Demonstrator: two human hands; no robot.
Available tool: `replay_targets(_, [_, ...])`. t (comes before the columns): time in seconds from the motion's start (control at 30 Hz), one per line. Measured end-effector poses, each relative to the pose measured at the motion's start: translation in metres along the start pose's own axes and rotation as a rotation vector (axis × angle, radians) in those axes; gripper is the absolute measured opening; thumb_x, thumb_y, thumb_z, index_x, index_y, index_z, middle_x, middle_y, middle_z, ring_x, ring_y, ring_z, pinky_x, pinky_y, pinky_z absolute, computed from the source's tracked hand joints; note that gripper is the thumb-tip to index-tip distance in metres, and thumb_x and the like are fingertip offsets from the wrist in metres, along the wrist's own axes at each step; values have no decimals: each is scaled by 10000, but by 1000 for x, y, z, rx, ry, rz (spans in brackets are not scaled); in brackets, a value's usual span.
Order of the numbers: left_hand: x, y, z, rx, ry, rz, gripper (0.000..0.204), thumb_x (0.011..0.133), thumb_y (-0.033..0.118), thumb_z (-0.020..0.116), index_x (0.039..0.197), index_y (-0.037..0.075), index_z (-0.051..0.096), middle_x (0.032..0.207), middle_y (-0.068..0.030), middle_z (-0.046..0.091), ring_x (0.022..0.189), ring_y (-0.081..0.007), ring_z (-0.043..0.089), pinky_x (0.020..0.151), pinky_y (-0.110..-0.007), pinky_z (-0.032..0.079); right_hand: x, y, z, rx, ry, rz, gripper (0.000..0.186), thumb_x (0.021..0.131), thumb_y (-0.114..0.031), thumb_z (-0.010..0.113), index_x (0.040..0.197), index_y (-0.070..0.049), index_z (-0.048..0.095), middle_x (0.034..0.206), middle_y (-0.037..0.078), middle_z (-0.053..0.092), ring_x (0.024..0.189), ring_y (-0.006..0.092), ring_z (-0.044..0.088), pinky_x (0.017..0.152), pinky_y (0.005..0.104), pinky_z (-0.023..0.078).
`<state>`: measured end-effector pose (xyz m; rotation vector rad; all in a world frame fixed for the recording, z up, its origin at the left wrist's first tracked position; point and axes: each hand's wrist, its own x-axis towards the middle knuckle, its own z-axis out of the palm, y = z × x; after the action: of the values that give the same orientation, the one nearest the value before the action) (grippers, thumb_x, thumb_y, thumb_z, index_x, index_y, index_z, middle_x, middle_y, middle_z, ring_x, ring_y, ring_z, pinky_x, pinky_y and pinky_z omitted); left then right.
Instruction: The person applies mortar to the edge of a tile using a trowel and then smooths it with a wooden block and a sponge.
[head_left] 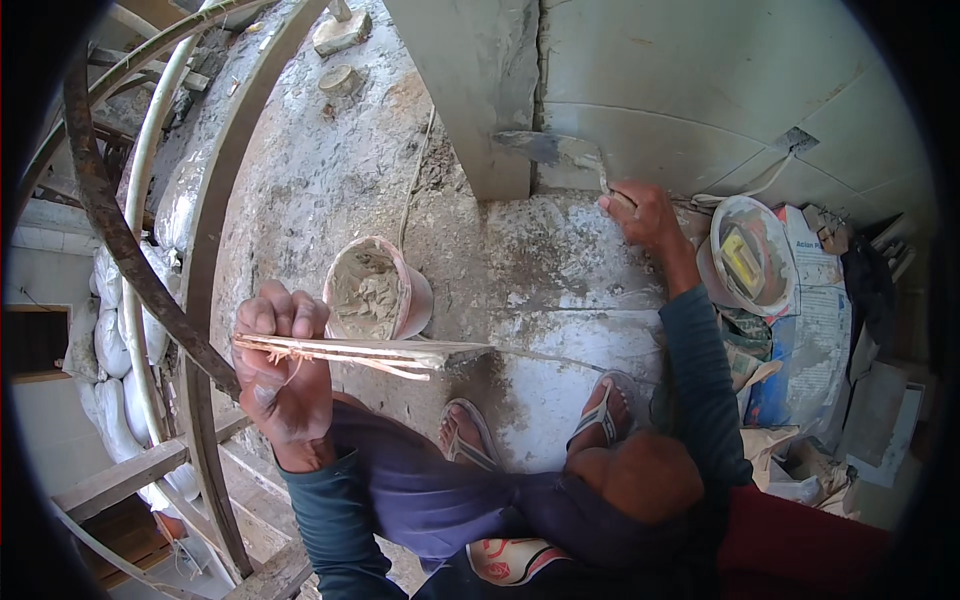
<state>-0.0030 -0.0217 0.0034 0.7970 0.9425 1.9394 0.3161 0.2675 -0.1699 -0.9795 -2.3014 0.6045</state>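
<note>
My left hand (285,365) grips a thin, splintered piece of wooden board (400,349), seen nearly edge-on. Its fingers are wrapped over the board's frayed end, and the other end points right. My right hand (648,217) is closed round the handle of a trowel (555,149). The trowel's mortar-smeared blade reaches left across the lower part of the grey pillar (480,90); whether it touches the surface I cannot tell. Just beyond my left hand stands a bucket (416,302) with grey mortar (365,295) inside.
At right stands a white bucket (708,262) holding a yellow-faced tool (741,264), beside printed paper sacks (815,335). Curved bars and wooden rails (205,240) run along my left, with white sacks (110,320) beyond. A tiled wall (690,70) rises ahead. My sandalled feet (605,410) are on rough concrete.
</note>
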Motion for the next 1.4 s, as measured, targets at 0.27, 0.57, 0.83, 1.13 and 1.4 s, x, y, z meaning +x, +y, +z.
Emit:
replay_targets(0.27, [0,0,0,-13,-9,9,424,627,157,770,917,102,466,901,-10,374,853,-161,415,829,-314,339,4,18,10,-15,-75,16,301,831,-275,717,939,5,694,883,223,672,809,423,636,727,431,507])
replay_targets(0.57, [1,-1,-1,-19,-14,3,428,621,154,761,920,102,459,895,-12,372,841,-160,415,812,-306,336,9,-12,-17,39,5,-4,306,840,-290,700,906,8,687,879,216,674,831,417,638,729,433,508])
replay_targets(0.83, [-1,0,3,-5,0,0,437,619,168,771,919,110,460,897,-11,374,843,-158,416,810,-304,338,15,1,-17,-225,-55,-51,319,845,-319,680,909,-7,697,899,193,684,850,403,643,763,446,517])
replay_targets(1.13, [-1,-1,2,-11,-11,0,430,632,170,778,930,112,473,898,-4,376,848,-154,416,831,-299,337,41,-51,-63,-73,93,-141,255,852,-237,684,920,8,694,867,202,679,778,394,647,688,406,512])
replay_targets(1.4, [1,-1,0,-23,-30,-4,428,641,178,797,928,116,485,898,2,379,848,-148,415,826,-293,332,29,-7,-20,-57,-68,-40,332,856,-311,665,909,17,686,855,234,656,813,411,637,712,446,500])
